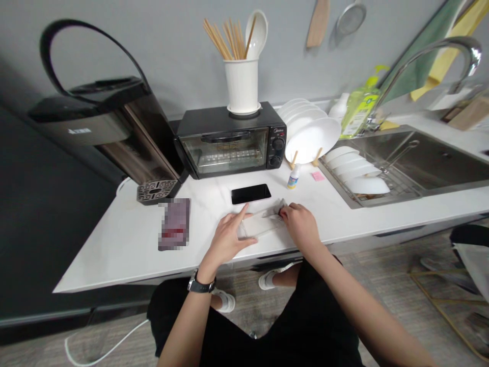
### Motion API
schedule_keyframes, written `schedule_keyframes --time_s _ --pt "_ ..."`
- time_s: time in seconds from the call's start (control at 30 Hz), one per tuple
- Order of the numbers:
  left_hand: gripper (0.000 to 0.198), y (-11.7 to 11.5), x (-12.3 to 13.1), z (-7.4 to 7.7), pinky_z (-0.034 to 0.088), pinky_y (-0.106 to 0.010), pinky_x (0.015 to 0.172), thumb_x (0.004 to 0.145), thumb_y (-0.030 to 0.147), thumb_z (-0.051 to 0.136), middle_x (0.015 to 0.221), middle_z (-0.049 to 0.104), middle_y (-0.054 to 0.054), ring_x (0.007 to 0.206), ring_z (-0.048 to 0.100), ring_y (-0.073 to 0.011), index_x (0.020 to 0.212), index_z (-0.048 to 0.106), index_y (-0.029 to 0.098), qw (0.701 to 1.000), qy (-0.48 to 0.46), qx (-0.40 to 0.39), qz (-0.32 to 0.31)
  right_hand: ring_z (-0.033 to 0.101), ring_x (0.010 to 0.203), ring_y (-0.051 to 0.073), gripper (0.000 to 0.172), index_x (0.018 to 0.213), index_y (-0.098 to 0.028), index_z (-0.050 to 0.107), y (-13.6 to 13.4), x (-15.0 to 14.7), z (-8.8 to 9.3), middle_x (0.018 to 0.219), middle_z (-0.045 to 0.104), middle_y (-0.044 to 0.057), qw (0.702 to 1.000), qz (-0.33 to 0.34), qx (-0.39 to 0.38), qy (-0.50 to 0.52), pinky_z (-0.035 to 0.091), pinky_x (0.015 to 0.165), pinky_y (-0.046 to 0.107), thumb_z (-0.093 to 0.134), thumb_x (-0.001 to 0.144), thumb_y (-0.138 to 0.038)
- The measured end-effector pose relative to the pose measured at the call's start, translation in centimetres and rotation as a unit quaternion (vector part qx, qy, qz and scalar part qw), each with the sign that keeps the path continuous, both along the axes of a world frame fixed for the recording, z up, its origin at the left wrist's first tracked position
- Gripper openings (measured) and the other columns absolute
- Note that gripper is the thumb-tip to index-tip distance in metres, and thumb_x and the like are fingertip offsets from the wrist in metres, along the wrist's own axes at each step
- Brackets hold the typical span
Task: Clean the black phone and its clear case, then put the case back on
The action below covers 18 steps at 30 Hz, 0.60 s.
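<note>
A flat, see-through rectangle that looks like a clear phone case [262, 226] lies on the white countertop near its front edge. My left hand [228, 235] grips its left end, index finger along the far edge and thumb along the near edge. At the right end, my right hand [300, 221] is closed in a pinch on a crumpled grey cloth [278, 206], which touches the case. Just beyond lies a black-screened phone [251, 194]. A small white bottle with a yellow and blue label [293, 178] stands behind my right hand, with a pink sticky note [317, 176] beside it.
Behind sits a toaster oven [229, 148] bearing a utensil holder [243, 84]. A water dispenser [126, 127] and a pixelated purple item [174, 224] are on the left. Racked plates [313, 140] and a sink [431, 153] with bowls [362, 173] are on the right.
</note>
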<state>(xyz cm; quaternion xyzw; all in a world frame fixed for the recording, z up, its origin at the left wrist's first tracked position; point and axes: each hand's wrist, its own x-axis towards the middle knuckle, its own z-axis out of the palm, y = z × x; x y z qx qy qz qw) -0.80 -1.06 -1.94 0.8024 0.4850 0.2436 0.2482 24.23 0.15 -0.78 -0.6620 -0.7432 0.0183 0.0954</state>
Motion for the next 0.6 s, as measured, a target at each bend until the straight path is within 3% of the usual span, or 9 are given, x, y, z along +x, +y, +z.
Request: schedule_keyframes --time_s 0.17,0.33,0.43,0.6 --pt "0.111 0.0 -0.2 -0.2 0.040 -0.049 0.116 0.082 0.030 0.086 0.150 0.065 -0.002 0.128 0.055 -0.0291 0.171 0.019 0.038 1.000 -0.005 0.009 -0.006 0.068 0.100 0.024 0.022 0.104 -0.016 0.079 0.4 -3.4 -0.9 0.104 0.075 0.011 0.998 0.034 0.017 0.060 0.047 0.085 0.031 0.056 0.105 -0.016" --pt "0.109 0.0 -0.3 -0.7 0.047 -0.047 0.110 0.082 0.033 0.087 0.135 0.068 -0.007 0.124 0.057 -0.0294 0.171 0.023 0.034 1.000 0.004 0.014 0.010 0.070 0.093 0.018 0.016 0.095 -0.020 0.081 0.1 -6.4 -1.0 0.097 0.076 0.006 0.972 0.138 -0.020 0.190 0.046 0.084 0.027 0.067 0.100 -0.017" --pt "0.109 -0.2 -0.1 -0.9 0.049 -0.045 0.107 0.084 0.034 0.086 0.132 0.067 -0.008 0.122 0.058 -0.0292 0.171 0.021 0.032 1.000 0.008 0.012 0.018 0.069 0.089 0.017 0.013 0.091 -0.020 0.081 -0.7 -6.7 -0.9 0.094 0.075 0.004 0.959 0.181 -0.047 0.214 0.044 0.081 0.025 0.070 0.098 -0.016" --pt "0.112 -0.5 0.2 -0.9 0.043 -0.045 0.115 0.085 0.034 0.086 0.148 0.064 -0.006 0.133 0.054 -0.0286 0.172 0.016 0.035 1.000 -0.001 0.014 0.009 0.071 0.092 0.018 0.013 0.095 -0.022 0.082 -1.5 -5.3 -0.1 0.099 0.079 0.005 0.973 0.148 -0.074 0.162 0.043 0.081 0.026 0.069 0.099 -0.020"
